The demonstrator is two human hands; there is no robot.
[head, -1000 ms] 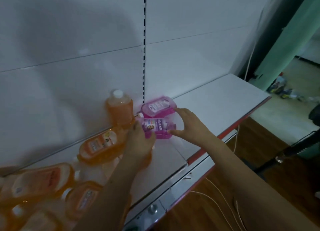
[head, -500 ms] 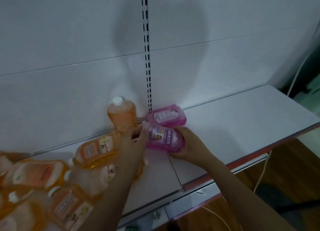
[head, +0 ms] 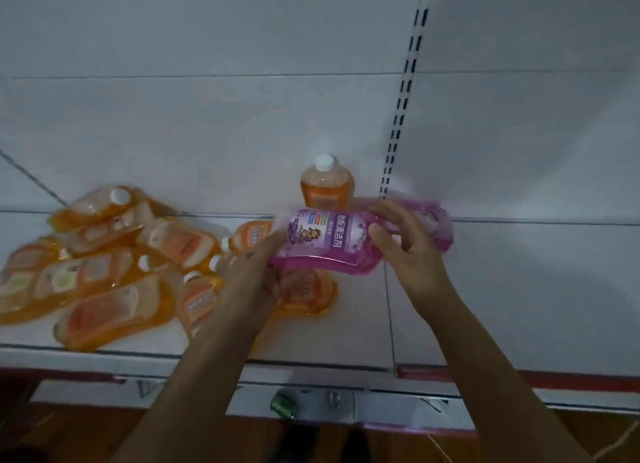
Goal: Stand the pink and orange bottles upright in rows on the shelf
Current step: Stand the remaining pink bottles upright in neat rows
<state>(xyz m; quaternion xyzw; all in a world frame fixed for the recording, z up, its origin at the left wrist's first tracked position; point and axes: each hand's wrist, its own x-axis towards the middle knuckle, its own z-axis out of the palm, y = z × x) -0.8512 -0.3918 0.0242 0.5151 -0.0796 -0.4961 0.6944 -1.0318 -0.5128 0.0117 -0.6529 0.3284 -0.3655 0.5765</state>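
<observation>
A: From the head view, how far along?
B: Barely begun, I'd say. One orange bottle [head: 327, 185] stands upright at the back of the shelf [head: 519, 289].
A: The hands?
B: Left hand [head: 258, 272] and right hand [head: 403, 244] grasp a pink bottle [head: 323, 242], lying sideways.
A: Counts?
B: Two pink; the second pink bottle [head: 438, 225] lies behind. Roughly ten orange bottles lie in a heap [head: 104, 265], blurred.

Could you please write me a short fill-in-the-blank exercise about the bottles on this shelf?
1. The left hand and right hand hold a ____ bottle with a purple label.
2. That bottle is held ____, not upright.
3. The only bottle standing upright is ____ in colour.
4. Its cap is ____.

Missing words: pink; sideways; orange; white
</observation>
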